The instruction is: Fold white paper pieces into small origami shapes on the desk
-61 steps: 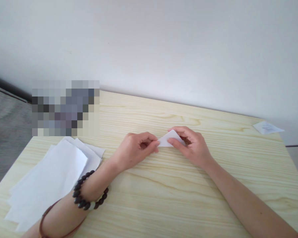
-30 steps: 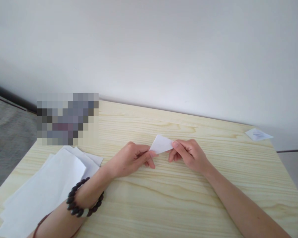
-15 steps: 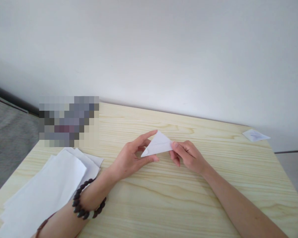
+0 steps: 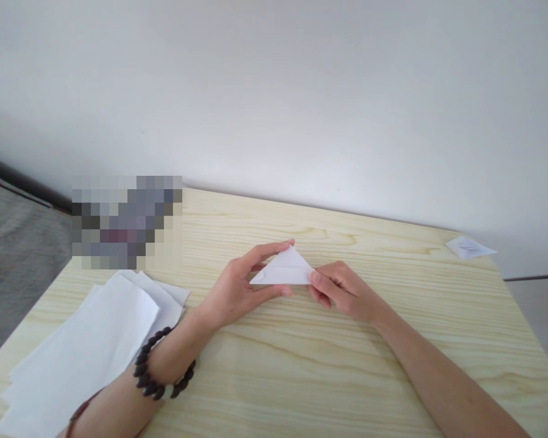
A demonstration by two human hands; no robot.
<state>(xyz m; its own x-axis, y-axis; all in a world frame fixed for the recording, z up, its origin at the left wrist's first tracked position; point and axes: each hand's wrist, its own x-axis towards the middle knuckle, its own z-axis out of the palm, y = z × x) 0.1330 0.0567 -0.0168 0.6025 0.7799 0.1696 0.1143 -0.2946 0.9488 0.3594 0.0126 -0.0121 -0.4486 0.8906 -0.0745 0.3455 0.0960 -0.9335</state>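
A small white sheet of paper folded into a triangle is held above the table, its point up and its long edge nearly level. My right hand pinches the right corner between thumb and fingers. Around the left side curves my left hand, its index fingertip at the top point and its thumb along the lower edge. The other left fingers are partly hidden behind the paper. A dark bead bracelet circles my left wrist.
Several loose white sheets overlap on the left of the wood-grain table. A folded white paper piece lies at the far right corner. A pixelated patch hides something at the back left. Behind stands a pale wall.
The folded triangle has turned slightly clockwise, so its long edge is now level, and its left corner sits farther left. Both hands keep nearly the same place.
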